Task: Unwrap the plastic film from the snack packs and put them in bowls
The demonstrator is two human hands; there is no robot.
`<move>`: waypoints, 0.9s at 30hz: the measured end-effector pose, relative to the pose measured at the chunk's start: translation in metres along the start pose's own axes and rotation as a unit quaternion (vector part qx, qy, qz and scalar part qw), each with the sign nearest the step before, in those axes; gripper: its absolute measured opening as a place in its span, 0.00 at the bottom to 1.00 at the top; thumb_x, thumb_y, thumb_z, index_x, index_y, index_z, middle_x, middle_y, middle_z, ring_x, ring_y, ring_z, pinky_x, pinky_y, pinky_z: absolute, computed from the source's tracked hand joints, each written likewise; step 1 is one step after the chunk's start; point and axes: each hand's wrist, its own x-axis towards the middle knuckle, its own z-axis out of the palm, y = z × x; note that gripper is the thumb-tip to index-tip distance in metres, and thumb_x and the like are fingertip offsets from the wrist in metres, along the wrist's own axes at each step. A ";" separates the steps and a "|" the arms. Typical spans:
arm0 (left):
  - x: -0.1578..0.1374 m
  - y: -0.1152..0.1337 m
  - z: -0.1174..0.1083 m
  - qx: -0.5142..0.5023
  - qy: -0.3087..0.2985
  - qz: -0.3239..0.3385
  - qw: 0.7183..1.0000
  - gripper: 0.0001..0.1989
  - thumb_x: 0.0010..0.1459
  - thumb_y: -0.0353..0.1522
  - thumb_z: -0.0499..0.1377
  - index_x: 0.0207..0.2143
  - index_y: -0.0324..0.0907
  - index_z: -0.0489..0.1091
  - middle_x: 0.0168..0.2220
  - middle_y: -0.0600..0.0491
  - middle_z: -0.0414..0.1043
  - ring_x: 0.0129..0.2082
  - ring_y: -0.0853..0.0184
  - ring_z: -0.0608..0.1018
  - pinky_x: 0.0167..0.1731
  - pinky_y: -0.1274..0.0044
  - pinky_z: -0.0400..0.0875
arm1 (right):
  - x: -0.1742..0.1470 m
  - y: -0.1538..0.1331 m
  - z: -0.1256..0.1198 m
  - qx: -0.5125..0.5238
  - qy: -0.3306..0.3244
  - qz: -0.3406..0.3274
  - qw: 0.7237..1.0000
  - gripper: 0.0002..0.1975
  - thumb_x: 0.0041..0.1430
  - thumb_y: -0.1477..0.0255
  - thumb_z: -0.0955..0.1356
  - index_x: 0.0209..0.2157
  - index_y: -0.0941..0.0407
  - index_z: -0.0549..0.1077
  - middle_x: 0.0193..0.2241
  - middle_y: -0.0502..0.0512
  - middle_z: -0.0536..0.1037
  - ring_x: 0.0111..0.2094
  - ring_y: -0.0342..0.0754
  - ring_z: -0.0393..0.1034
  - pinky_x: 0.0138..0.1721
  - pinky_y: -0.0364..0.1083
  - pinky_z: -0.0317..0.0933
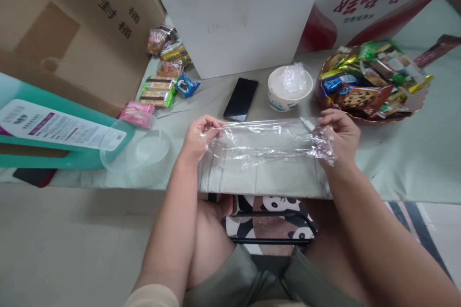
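A sheet of clear plastic film is stretched between my two hands above the front of the table. My left hand is closed on one end of it, thumb and fingers pinched. At the other end, my right hand is closed on the film, which bunches up in wrinkles there. Beside the right fingers a small white slender piece shows; what it is I cannot make out. Just beyond the film stands a paper bowl with crumpled clear plastic in it. A black phone lies near my left hand.
A basket of wrapped snacks stands at the right. On the left are several snack packs, a clear plastic tub and a large green bottle. A cardboard box and a white box line the back.
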 end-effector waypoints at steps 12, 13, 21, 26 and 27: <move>0.002 0.008 0.003 -0.042 0.035 -0.091 0.994 0.11 0.40 0.24 0.69 0.22 0.39 0.68 0.32 0.51 0.79 0.23 0.76 0.72 0.25 0.82 0.67 | 0.005 0.003 0.003 0.141 -0.050 0.120 0.981 0.16 0.49 0.68 0.65 0.43 0.48 0.65 0.50 0.56 0.73 0.44 0.51 0.75 0.42 0.51 0.69; 0.003 0.007 0.003 -0.039 0.036 -0.087 0.995 0.10 0.40 0.23 0.69 0.21 0.39 0.69 0.32 0.51 0.79 0.23 0.76 0.73 0.26 0.83 0.67 | 0.005 0.004 0.002 0.148 -0.061 0.129 0.979 0.17 0.50 0.68 0.64 0.44 0.48 0.65 0.51 0.56 0.73 0.44 0.51 0.76 0.41 0.52 0.70; 0.002 0.008 -0.007 -0.040 0.005 -0.161 0.986 0.10 0.36 0.26 0.70 0.25 0.39 0.76 0.41 0.47 0.81 0.32 0.68 0.79 0.31 0.77 0.76 | -0.007 -0.006 0.000 -0.006 0.069 -0.045 0.997 0.11 0.60 0.69 0.64 0.45 0.50 0.69 0.46 0.57 0.74 0.51 0.52 0.72 0.60 0.57 0.63; -0.001 0.011 -0.015 -0.059 -0.019 -0.214 0.975 0.16 0.44 0.43 0.67 0.27 0.38 0.77 0.46 0.41 0.78 0.37 0.60 0.81 0.27 0.73 0.78 | -0.017 -0.017 0.002 -0.074 0.027 -0.112 0.991 0.10 0.62 0.70 0.65 0.45 0.51 0.70 0.45 0.59 0.75 0.50 0.54 0.72 0.56 0.58 0.66; -0.003 0.011 -0.015 -0.045 -0.014 -0.217 0.975 0.17 0.45 0.44 0.68 0.27 0.38 0.77 0.46 0.42 0.78 0.37 0.61 0.81 0.27 0.73 0.78 | -0.020 -0.021 0.003 -0.099 0.012 -0.137 0.986 0.09 0.61 0.71 0.65 0.43 0.51 0.71 0.43 0.59 0.76 0.48 0.55 0.73 0.54 0.58 0.67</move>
